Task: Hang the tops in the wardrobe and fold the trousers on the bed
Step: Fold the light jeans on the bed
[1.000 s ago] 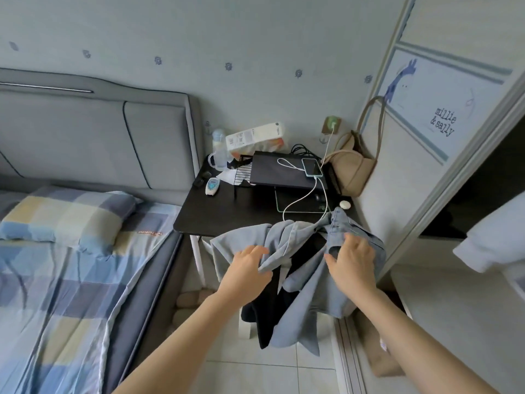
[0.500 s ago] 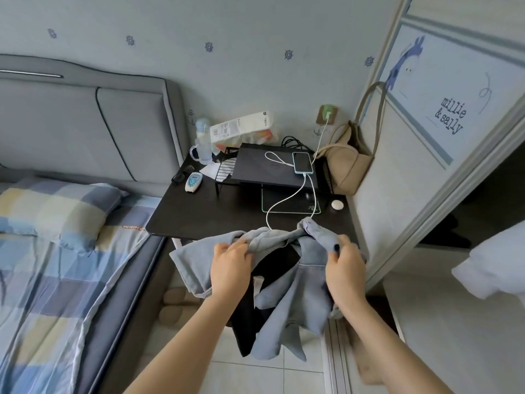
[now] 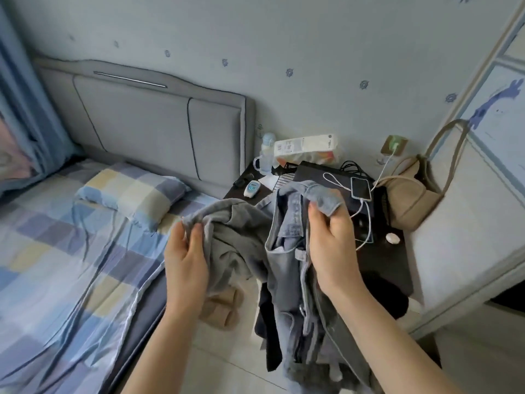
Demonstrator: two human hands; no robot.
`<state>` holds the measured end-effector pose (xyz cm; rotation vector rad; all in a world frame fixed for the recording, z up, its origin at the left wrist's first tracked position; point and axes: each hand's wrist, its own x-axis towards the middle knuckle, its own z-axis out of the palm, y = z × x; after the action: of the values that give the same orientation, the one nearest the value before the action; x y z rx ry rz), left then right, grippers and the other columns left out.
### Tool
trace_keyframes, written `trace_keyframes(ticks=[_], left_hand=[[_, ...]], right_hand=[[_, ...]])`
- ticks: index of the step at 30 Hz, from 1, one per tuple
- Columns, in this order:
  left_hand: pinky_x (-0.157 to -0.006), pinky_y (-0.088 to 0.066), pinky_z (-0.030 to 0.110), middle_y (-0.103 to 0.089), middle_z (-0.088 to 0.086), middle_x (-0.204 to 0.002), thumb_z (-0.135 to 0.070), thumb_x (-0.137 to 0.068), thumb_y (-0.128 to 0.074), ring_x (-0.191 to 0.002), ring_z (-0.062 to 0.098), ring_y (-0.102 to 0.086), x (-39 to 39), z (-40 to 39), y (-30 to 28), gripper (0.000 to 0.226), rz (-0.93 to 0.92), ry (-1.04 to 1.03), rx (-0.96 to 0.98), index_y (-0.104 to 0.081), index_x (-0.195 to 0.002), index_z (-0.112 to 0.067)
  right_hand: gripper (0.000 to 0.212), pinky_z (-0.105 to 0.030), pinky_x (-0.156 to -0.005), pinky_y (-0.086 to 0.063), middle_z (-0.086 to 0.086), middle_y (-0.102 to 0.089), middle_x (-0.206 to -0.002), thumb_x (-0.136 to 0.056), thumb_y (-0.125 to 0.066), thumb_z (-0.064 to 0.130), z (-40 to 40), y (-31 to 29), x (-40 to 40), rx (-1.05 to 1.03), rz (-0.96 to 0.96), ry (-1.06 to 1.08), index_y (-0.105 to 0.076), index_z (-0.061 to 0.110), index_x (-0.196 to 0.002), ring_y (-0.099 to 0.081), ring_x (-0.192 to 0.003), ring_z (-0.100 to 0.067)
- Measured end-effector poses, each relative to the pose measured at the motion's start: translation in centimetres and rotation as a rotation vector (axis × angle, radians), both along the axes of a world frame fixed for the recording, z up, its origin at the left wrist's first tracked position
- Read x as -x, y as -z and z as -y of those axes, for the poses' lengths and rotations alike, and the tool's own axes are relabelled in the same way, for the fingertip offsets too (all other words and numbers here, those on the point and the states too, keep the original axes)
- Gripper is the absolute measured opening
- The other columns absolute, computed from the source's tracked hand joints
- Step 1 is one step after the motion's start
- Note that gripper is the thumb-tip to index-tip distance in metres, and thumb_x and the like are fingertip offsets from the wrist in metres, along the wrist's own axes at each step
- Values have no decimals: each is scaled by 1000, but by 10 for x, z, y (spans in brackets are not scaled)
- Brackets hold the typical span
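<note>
Head view shows the denim trousers (image 3: pixel 295 251) bunched in the air between both hands, over the floor just right of the bed (image 3: pixel 71 251). Folding looks barely begun; nothing lies folded on the bed yet. The left hand (image 3: pixel 186 263) pinches a grey edge; the right hand (image 3: pixel 332 245) grips the waistband, near the dark counter (image 3: pixel 397 263).

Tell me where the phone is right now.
In the head view, right of centre, the phone lies on the dark laptop on the bedside table, cable plugged in, beside the beige bag.
</note>
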<state>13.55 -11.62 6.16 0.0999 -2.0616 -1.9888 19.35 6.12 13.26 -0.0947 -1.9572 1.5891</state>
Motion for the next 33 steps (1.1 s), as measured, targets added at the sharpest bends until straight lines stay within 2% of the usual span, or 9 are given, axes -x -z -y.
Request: trace_keyframes(ticks=[5,10,16,21,24,26,29,31,33], left_hand=[[-75,-46,36,-65,4,-87,-23,-101,-47,-80,16,-59,-30,97,-2,17,-17,-262,82,-58,-87,-23],[-59,-39,10,-59,-2,-77,-17,-101,-47,-65,0,-50,-67,197,-4,16,-14,-488,118,-55,-88,-15],[-61,-36,22,-47,0,-67,-11,-97,-52,-61,11,-41,-129,308,35,25,218,-615,340,-42,-74,-15],[-64,-34,39,-52,-2,-72,-15,-92,-57,-70,23,-50,-183,376,73,25,557,-491,514,-41,-76,-23],[-73,-45,37,-64,-1,-99,-18,-93,-61,-82,19,-61,-204,412,76,11,620,-463,441,-52,-97,-22],[-78,-49,34,-61,-2,-117,-20,-91,-66,-87,13,-62,-202,421,66,31,554,-464,328,-48,-116,-25],[-94,-39,27,-50,-13,-134,-27,-82,-76,-120,7,-49,-197,441,36,65,405,-442,309,-41,-138,-29],[-100,-36,27,-45,-24,-139,-31,-73,-84,-129,-3,-39,-189,447,9,86,295,-278,299,-35,-143,-43],[-97,-45,30,-56,-21,-132,-25,-70,-87,-125,-1,-49,-178,450,-13,79,228,-96,241,-46,-135,-44]], right_hand=[[14,-10,-78,-41,-2,-59,-89,-100,-43,4,84,8,19,-18,17,-282,-57,7,-98,-54,-80,-6],[15,-11,-85,-42,9,-65,-95,-99,-48,5,172,9,30,16,28,-463,-61,9,-105,-60,-94,1],[23,-10,-81,-44,15,-66,-92,-98,-50,8,292,4,26,49,75,-667,-61,29,-96,-60,-91,8],[23,-15,-71,-48,10,-67,-82,-95,-51,6,365,-3,19,1,132,-805,-65,22,-86,-62,-78,1],[19,-29,-63,-44,-5,-58,-72,-90,-53,12,403,-5,19,27,218,-870,-61,11,-73,-54,-69,-13],[23,-34,-63,-39,-11,-51,-72,-80,-54,18,414,-12,22,88,264,-887,-56,-4,-74,-49,-69,-19],[16,-32,-64,-44,-13,-56,-70,-76,-56,14,446,-14,19,55,319,-1059,-62,-1,-74,-55,-69,-20],[19,-34,-66,-47,-14,-60,-72,-72,-53,12,470,-11,8,-104,337,-1283,-62,-4,-75,-58,-70,-22],[16,-34,-68,-48,-6,-64,-72,-73,-50,10,493,-6,1,-256,260,-1411,-64,0,-74,-60,-71,-20]])
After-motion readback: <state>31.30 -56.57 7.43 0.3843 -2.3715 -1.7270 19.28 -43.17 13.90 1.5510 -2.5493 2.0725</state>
